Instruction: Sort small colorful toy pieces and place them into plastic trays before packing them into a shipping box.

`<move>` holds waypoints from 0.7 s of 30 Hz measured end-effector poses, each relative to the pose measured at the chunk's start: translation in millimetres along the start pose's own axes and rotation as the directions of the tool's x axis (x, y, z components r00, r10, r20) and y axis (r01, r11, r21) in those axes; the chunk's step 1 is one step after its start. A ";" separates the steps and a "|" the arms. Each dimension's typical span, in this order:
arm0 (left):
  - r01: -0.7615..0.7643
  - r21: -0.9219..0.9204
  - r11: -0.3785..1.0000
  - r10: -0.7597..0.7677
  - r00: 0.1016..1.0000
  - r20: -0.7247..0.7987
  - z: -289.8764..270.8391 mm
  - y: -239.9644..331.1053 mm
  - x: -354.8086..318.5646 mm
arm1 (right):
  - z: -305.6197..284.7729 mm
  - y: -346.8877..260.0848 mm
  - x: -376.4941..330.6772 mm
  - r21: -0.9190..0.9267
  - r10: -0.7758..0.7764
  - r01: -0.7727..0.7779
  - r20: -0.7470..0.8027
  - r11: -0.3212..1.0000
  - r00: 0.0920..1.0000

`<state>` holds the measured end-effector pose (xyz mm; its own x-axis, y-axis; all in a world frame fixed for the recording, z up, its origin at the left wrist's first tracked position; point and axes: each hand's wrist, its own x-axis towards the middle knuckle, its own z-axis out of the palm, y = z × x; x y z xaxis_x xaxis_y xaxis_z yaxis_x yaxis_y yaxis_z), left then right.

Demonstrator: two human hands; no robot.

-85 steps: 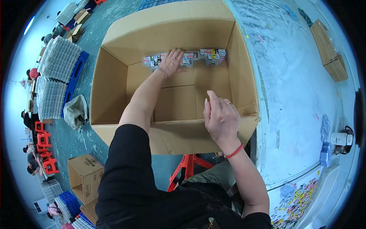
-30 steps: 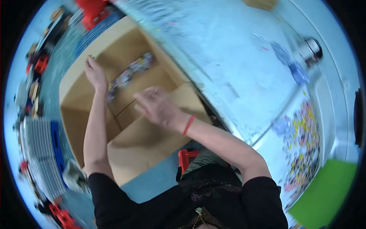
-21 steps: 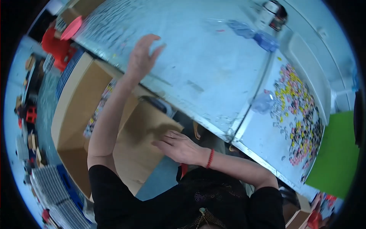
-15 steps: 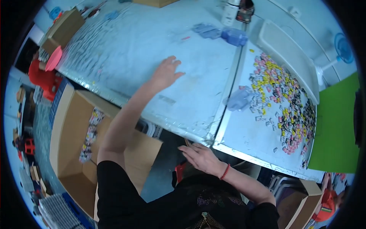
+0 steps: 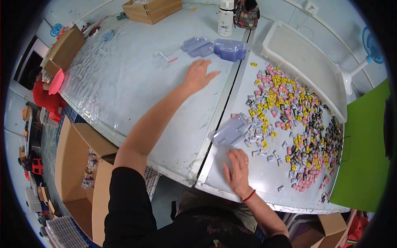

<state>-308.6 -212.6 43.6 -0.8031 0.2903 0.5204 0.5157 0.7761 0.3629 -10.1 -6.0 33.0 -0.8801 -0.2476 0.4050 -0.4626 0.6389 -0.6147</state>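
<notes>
My left hand [image 5: 199,77] hovers above the table with nothing in it, thumb apart from the bent fingers. Just beyond it lies a stack of clear bluish plastic blister trays [image 5: 230,50], and several loose ones [image 5: 199,46] rest to the left of that stack. On the right-hand table, my right hand [image 5: 237,171] is empty, its fingers loosely spread. One clear plastic blister tray [image 5: 229,131] sits in front of those fingertips, beside a wide spread of small yellow, pink, black and white pieces [image 5: 285,103].
A white plastic tray [image 5: 271,49] borders the pieces, next to a green panel [image 5: 359,153]. At the back stand a white bottle [image 5: 225,20], a dark patterned bag [image 5: 247,14] and a cardboard box [image 5: 153,11]. An open carton [image 5: 103,186] stands at lower left. Someone in red [image 5: 43,97] is far left.
My left hand has reached forward and right toward the tray stack. My right hand has risen from beside the table edge to over the right-hand table. The view has shifted.
</notes>
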 end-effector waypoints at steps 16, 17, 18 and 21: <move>0.004 0.311 0.950 -0.131 0.912 0.388 106.6 -44.3 167.7 | 12.0 15.4 -19.6 0.263 0.141 -0.156 0.073 0.952 0.987; -0.183 0.375 0.909 0.030 0.925 0.378 110.8 -45.4 157.2 | 11.2 15.8 -20.3 0.250 0.132 -0.142 0.058 0.958 0.990; -0.342 0.316 0.885 0.230 0.912 0.340 113.1 -33.5 149.6 | 9.1 19.3 -19.0 0.246 0.158 -0.169 0.065 0.954 0.985; -0.324 0.323 0.889 0.218 0.921 0.324 102.5 -13.3 102.6 | 7.2 20.2 -13.7 0.233 0.147 -0.148 0.023 0.961 0.989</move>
<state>-428.5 -135.7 12.9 -0.7239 0.6176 0.3075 0.6224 0.7769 -0.0950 -8.2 5.2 10.1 -0.9408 -0.1679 0.2946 -0.3390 0.4814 -0.8082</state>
